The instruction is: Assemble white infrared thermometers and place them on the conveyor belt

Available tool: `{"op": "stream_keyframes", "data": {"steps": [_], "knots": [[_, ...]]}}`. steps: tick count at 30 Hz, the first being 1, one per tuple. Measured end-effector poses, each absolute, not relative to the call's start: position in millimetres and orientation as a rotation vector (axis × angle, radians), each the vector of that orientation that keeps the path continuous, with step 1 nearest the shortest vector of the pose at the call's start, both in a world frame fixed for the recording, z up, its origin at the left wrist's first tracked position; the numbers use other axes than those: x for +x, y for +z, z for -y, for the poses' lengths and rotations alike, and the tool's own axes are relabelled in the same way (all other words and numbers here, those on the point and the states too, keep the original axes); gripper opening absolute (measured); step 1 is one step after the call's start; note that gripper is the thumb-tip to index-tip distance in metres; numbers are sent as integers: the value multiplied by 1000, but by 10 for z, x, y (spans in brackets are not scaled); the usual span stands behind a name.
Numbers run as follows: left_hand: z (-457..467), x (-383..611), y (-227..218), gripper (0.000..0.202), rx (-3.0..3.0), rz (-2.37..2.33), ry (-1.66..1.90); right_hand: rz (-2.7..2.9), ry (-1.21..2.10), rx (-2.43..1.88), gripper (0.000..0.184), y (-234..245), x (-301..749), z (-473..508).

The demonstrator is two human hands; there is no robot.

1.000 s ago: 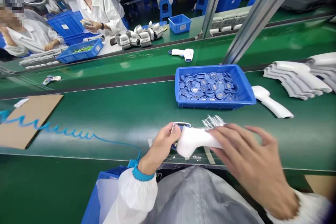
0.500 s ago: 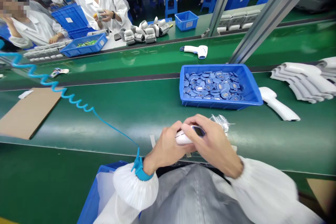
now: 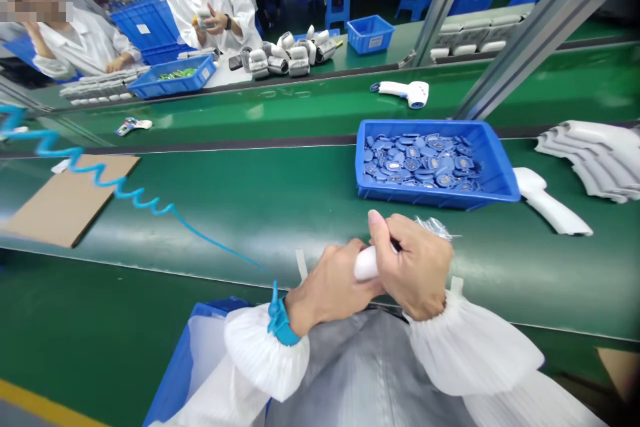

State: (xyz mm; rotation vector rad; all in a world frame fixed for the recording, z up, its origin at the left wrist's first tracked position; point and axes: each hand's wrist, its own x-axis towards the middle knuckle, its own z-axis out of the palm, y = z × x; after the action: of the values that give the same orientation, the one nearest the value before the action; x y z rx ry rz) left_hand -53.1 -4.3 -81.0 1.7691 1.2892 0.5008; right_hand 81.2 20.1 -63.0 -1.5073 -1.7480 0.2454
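My left hand is wrapped round a white infrared thermometer low over the near edge of the green bench. My right hand is closed round its other end, thumb pointing up, and covers the screen. Only a white stretch of the casing shows between the two hands. A blue wrist strap with a coiled blue cord sits on my left wrist. Just beyond my right hand lies some clear plastic.
A blue bin of small blue discs stands ahead, with a white handle shell and stacked shells to its right. Cardboard lies left. Another thermometer rests on the belt. Co-workers sit opposite; a metal post rises right.
My right hand has turned over the thermometer's screen end, with its thumb now raised, so the dark screen is hidden. The left hand keeps its hold. The view has shifted slightly.
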Motion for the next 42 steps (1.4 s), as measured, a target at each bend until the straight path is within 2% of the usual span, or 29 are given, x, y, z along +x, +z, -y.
{"op": "stream_keyframes", "data": {"steps": [5, 7, 10, 11, 13, 16, 19, 21, 24, 27, 30, 33, 36, 42], "knots": [[108, -444, -882, 31, 2009, -1397, 438, 1754, 309, -1450, 57, -593, 778, -171], [99, -515, -853, 32, 1955, -1416, 464, 1809, 459, -1438, 59, -535, 845, -279], [55, -772, -754, 37, 1856, -1539, 489, 1890, 664, -1426, 49, -462, 1116, -691], [35, -874, -721, 37, 1840, -1585, 499, 1925, 621, -1435, 41, -459, 1235, -885], [-8, -1052, -681, 30, 1832, -1632, 556, 2118, 332, -1446, 24, -502, 1457, -1300], [-83, -1160, -697, 28, 1874, -1622, 637, 2474, 175, -1438, 25, -638, 1635, -1810], [-165, -1072, -731, 31, 2074, -1658, 540, 2626, 184, -1411, 15, -739, 1630, -2040], [-224, -972, -707, 24, 2247, -1700, 369, 2687, 161, -1390, 16, -739, 1606, -2067], [-304, -893, -609, 13, 2322, -1749, 186, 2713, 94, -1385, 26, -636, 1629, -1993], [-353, -954, -529, 17, 2055, -1817, 340, 2525, 91, -1378, 30, -465, 1691, -1774], [-361, -1041, -520, 25, 1655, -1681, 680, 2186, 377, -1377, 23, -329, 1677, -1396], [-333, -995, -550, 27, 1337, -1359, 900, 1809, 814, -1381, 28, -312, 1531, -989], [-276, -813, -577, 39, 1133, -1176, 889, 1510, 974, -1359, 31, -391, 1322, -707], [-185, -616, -630, 39, 1175, -1192, 778, 1311, 1126, -1285, 26, -493, 1124, -510]]}}
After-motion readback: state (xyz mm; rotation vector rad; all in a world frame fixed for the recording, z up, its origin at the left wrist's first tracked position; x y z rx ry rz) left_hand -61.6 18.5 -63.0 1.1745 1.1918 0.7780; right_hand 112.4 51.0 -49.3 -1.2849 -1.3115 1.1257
